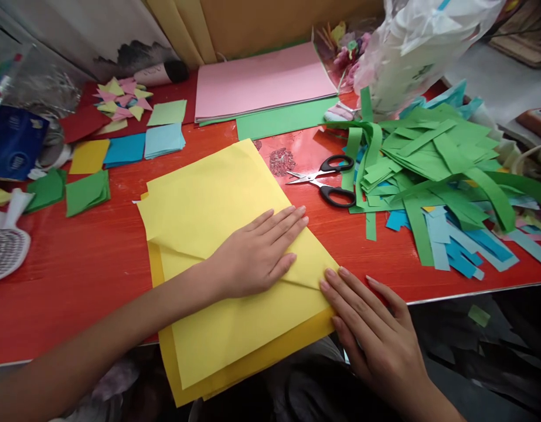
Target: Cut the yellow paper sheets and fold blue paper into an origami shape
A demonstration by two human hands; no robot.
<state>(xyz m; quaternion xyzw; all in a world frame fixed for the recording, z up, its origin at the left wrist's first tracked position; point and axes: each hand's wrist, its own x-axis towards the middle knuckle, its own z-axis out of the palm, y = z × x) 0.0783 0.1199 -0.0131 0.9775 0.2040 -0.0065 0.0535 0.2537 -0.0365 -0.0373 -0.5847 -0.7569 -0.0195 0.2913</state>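
A light yellow sheet of paper (208, 193) lies folded over on itself, its folded edge running down the right side. Beneath it, darker yellow sheets (169, 369) stick out past the table's front edge. My left hand (259, 252) rests flat on the folded flap, fingers stretched toward the folded edge. At the right corner of the paper, my right hand (371, 328) lays its extended fingertips on the edge. Just beyond the paper, scissors (314, 177) with black handles lie with their blades slightly apart.
Green paper scraps and strips (437, 158) are heaped on the right, with blue strips (463, 258) below. Pink sheets (261, 82) lie at the back. Small coloured squares (125, 150) sit on the left, near a hairbrush (9, 246). A bagged cup (424, 64) stands back right.
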